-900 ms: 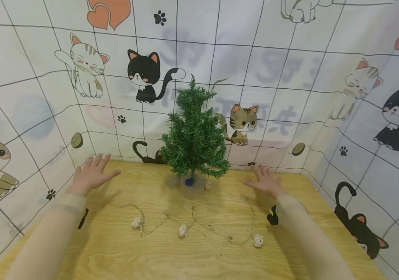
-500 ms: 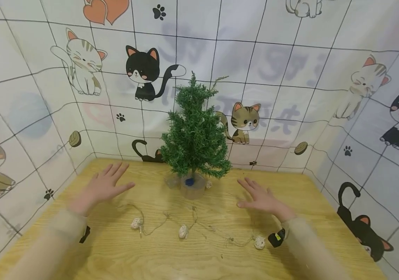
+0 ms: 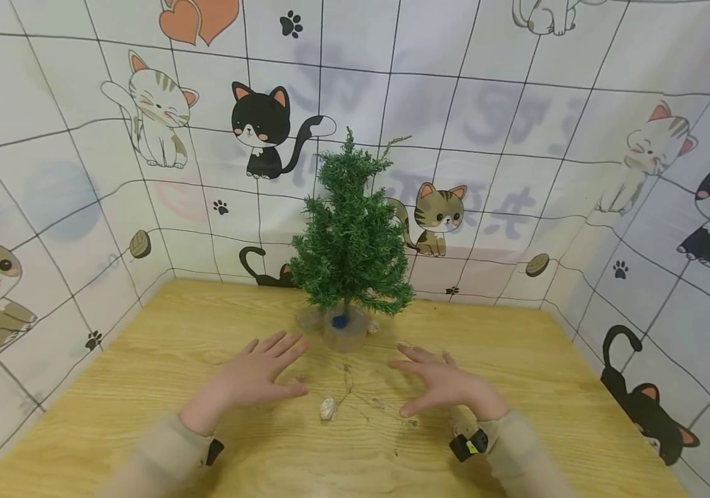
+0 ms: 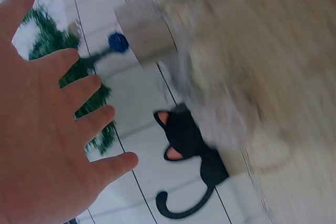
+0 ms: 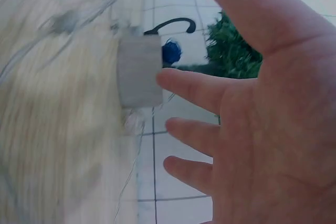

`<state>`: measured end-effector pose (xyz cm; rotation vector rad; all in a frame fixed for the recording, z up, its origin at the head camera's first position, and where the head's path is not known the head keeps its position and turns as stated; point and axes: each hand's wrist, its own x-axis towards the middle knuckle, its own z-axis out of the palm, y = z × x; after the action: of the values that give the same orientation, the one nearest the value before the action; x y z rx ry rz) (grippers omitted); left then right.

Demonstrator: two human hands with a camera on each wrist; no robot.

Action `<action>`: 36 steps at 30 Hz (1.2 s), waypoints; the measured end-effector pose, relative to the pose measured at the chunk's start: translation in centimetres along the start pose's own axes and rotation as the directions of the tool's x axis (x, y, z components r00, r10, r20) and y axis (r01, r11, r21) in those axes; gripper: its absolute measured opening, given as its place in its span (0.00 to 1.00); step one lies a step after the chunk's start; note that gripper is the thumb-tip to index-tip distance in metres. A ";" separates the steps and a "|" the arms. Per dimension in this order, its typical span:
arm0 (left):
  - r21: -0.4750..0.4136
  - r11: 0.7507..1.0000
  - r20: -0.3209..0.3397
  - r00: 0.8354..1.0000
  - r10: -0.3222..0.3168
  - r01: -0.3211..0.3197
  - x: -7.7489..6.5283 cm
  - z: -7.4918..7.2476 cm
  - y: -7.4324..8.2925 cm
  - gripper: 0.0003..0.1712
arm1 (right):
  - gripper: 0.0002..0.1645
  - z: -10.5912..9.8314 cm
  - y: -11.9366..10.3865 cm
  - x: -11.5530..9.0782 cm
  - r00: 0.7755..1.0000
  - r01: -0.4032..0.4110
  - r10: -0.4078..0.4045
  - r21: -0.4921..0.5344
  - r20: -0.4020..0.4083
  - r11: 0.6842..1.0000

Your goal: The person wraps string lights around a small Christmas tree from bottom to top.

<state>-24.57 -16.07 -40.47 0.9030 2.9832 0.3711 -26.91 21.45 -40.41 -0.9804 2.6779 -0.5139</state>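
Note:
Both hands hover over the table in front of a small artificial Christmas tree [image 3: 351, 235], holding nothing. My left hand [image 3: 255, 377] has its fingers spread, palm down, left of the tree's round base [image 3: 343, 335]. My right hand [image 3: 444, 384], also spread, is on the right side. Between them lies a white woven ball [image 3: 328, 408] on a thin string of such balls; the hands and wrists cover much of the rest of the string. In the left wrist view, straight fingers [image 4: 86, 90] overlap the tree. A blue ball [image 5: 171, 52] shows at the base in the right wrist view.
The wooden table [image 3: 355, 460] meets a cat-print cloth wall [image 3: 504, 124] at the back and sides. A clear crumpled thing [image 3: 309, 319] lies left of the base, and a small pale ball [image 3: 373, 327] right of it.
Both hands have swept inward and back toward the person, now nearer each other. They now cover the string's left and right parts. The tree has stayed in place.

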 end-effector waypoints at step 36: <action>-0.209 0.976 0.209 0.972 0.104 -0.059 -0.5 -1.9 2.1 0.06 | 0.07 2.1 -7.2 2.5 0.988 0.081 -0.066 -0.101 0.137 0.992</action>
<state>-23.09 -15.06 -38.19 0.9770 2.6581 0.5273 -23.94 14.21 -39.69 -1.1052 2.5799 -0.3102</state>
